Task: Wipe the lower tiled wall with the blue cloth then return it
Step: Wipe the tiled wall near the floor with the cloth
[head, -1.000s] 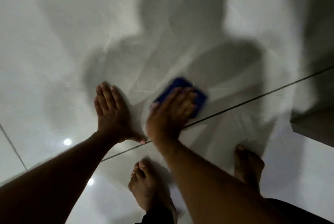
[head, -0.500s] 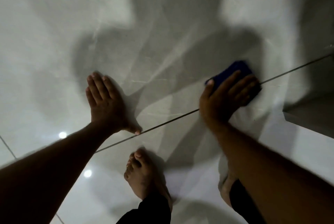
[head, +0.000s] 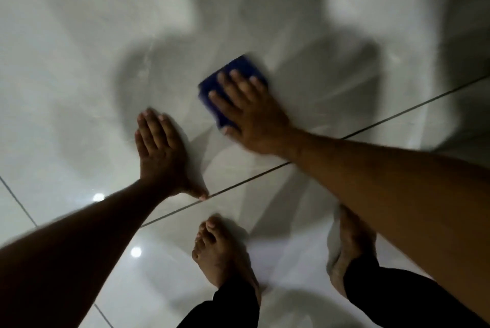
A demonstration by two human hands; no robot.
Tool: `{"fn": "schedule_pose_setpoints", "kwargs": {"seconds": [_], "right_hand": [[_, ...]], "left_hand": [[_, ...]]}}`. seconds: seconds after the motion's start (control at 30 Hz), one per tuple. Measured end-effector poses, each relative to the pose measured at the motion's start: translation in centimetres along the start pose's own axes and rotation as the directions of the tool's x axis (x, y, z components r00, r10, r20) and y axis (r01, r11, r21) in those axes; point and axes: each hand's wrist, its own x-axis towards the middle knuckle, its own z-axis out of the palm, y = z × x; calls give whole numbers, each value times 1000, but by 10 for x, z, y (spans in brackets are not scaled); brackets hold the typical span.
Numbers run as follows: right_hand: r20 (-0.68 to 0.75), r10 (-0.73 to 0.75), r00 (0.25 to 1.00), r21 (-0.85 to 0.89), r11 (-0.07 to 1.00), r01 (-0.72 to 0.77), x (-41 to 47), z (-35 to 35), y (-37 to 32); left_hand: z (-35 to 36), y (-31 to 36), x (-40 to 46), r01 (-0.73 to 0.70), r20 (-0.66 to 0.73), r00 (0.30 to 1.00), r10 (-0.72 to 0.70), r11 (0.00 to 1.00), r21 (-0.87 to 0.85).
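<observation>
Right hand [head: 252, 113] flat, pressing blue cloth [head: 233, 81] against tiled wall [head: 79, 62] to wipe; left hand [head: 159, 152] open, bracing.

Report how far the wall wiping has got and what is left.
Done: the blue cloth is fetched and already against the tiled wall; how much has been wiped cannot be told. In hand: the right hand presses the cloth flat on the lower wall, blurred mid-stroke, above the seam with the floor. The left hand braces flat on the wall. Left: finishing the wipe and returning the cloth.
</observation>
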Motion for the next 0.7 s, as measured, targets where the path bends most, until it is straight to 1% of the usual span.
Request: {"fn": "schedule_pose_setpoints", "kwargs": {"seconds": [0.03, 0.07, 0.1, 0.13, 0.17, 0.2, 0.23, 0.27, 0.3, 0.33, 0.37, 0.4, 0.43, 0.47, 0.5, 0.53, 0.57, 0.6, 0.63, 0.67, 0.7], "right_hand": [[-25, 148, 989, -25, 989, -148, 2, -4, 22], [-44, 324, 945, -42, 945, -326, -6, -7, 41], [-59, 493, 868, -46, 867, -495, -23, -8, 54], [-73, 627, 775, -40, 775, -631, -43, -9, 58], [-70, 725, 685, -28, 685, -728, -64, -9, 52], [-50, 785, 617, -17, 617, -787, -83, -7, 36], [-17, 815, 580, -5, 580, -815, -98, -3, 13], [19, 823, 568, 13, 568, -823, -110, 1, -17], [53, 812, 582, 34, 581, -813, -114, 5, -47], [85, 781, 619, 56, 616, -785, -114, 9, -77], [113, 729, 676, 78, 671, -737, -107, 12, -102], [118, 642, 758, 97, 752, -652, -95, 14, -121], [106, 505, 857, 123, 848, -515, -79, 14, -130], [91, 323, 942, 135, 933, -333, -61, 14, -128], [88, 123, 989, 130, 983, -134, -42, 14, -115], [82, -51, 995, 93, 995, 44, -23, 12, -96], [77, -156, 985, 48, 987, 152, -7, 9, -72], [59, -175, 983, 14, 985, 174, 4, 6, -47], [31, -109, 994, -6, 994, 109, 8, 3, -22], [0, 22, 1000, -14, 1000, -22, 5, -1, 1], [-16, 191, 981, -18, 981, -191, -5, -6, 21]], "left_hand": [[-1, 0, 0, 4, 4, 1000, -4, 1000, -1], [-1, 1, -1, 7, 9, 1000, -7, 1000, -3], [-1, 2, -1, 14, 14, 1000, -14, 1000, -3], [-2, 3, 0, 24, 20, 1000, -23, 1000, -4], [-2, 3, 0, 29, 20, 999, -29, 1000, -5], [-2, 4, 0, 30, 15, 999, -30, 1000, -3], [-2, 5, 1, 30, 8, 1000, -30, 1000, 0], [-2, 6, 1, 33, 3, 999, -33, 999, 3], [-2, 6, 1, 36, 0, 999, -36, 999, 6], [-2, 4, 2, 34, -2, 999, -34, 999, 9], [-2, 3, 3, 28, -4, 1000, -28, 1000, 14], [-2, 2, 3, 22, -8, 1000, -22, 1000, 16], [-1, 1, 4, 19, -15, 1000, -18, 1000, 15], [1, 0, 4, 18, -28, 999, -17, 1000, 15], [3, 0, 5, 24, -42, 999, -23, 1000, 20], [5, -1, 6, 33, -56, 998, -32, 999, 28], [6, -2, 6, 37, -65, 997, -34, 999, 37], [7, -3, 6, 31, -70, 997, -28, 999, 44], [8, -4, 6, 21, -74, 997, -17, 998, 51], [7, -3, 5, 13, -72, 997, -9, 998, 58], [6, -1, 4, 14, -67, 998, -10, 998, 62]]}}
